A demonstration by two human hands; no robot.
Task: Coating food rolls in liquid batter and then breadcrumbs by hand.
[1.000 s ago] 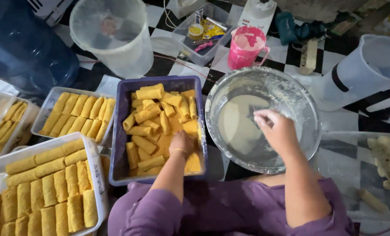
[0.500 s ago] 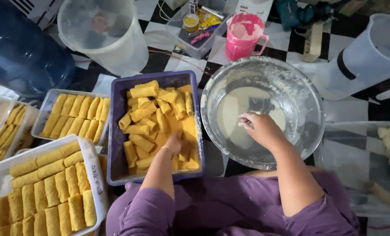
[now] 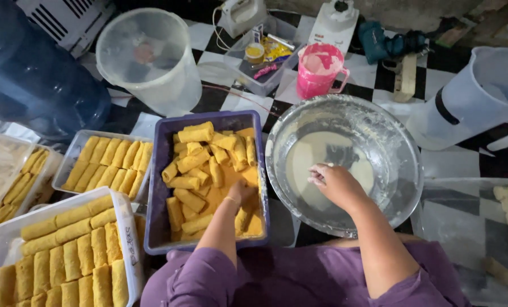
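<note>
My left hand point(image 3: 241, 194) reaches into a purple tray point(image 3: 157, 187) filled with orange crumbs and several crumb-coated rolls point(image 3: 194, 161); its fingers are buried among the rolls, so whether it grips one is hidden. My right hand point(image 3: 334, 185) dips into a large metal bowl point(image 3: 401, 165) holding pale batter point(image 3: 305, 159). Its fingers are wet with batter and curled downward; I cannot see anything held in them.
Clear trays of coated rolls point(image 3: 109, 165) point(image 3: 66, 250) lie at the left. A clear bucket point(image 3: 148, 57), a blue water bottle point(image 3: 32, 79), a pink jug point(image 3: 320, 71), a white jug point(image 3: 481, 96) and a box of small items point(image 3: 259, 57) stand behind. A clear tray point(image 3: 470, 233) with pale rolls sits right.
My right hand has slid from the bowl's right side toward its middle and near edge. The left hand has stayed in the purple tray. The view has shifted slightly.
</note>
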